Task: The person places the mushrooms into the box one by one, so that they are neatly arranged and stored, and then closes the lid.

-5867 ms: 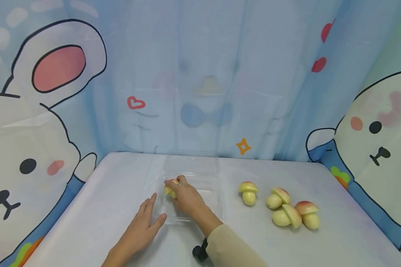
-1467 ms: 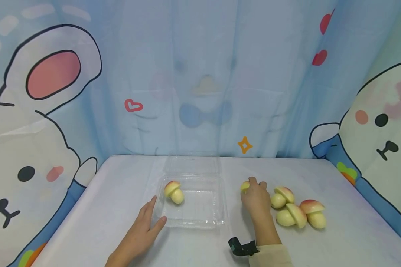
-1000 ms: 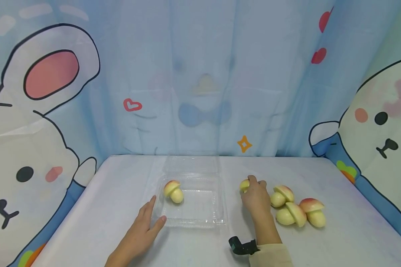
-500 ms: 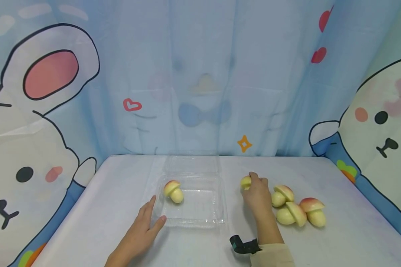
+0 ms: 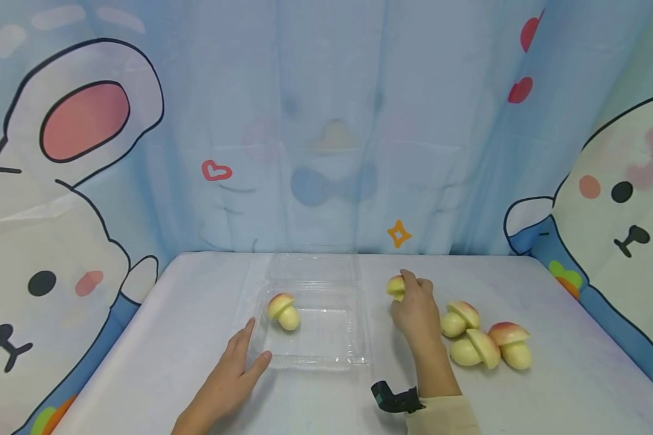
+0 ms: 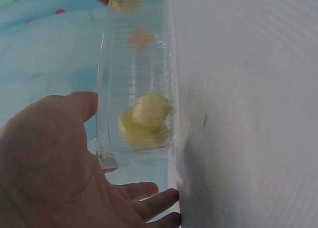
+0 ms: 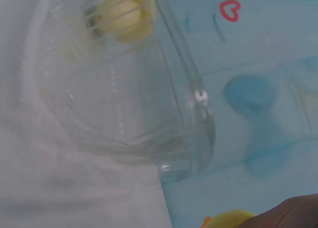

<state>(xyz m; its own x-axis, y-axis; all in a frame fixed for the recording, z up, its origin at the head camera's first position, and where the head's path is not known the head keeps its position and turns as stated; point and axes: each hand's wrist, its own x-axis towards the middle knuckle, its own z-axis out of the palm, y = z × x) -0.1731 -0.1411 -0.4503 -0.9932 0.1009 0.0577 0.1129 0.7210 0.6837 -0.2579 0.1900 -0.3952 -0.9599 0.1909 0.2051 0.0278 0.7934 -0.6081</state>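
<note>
Right hand pinching mushroom, left touching container

A light-blue printed curtain fills the backdrop at twelve o'clock, its soft vertical folds carrying a faint blue bow tie near the centre, a red heart outline towards ten o'clock and solid red hearts towards two. Large white cartoon animals are printed at nine and three o'clock, wearing blue. At six o'clock spreads a bench under a white cloth, in soft, diffuse light.
</note>
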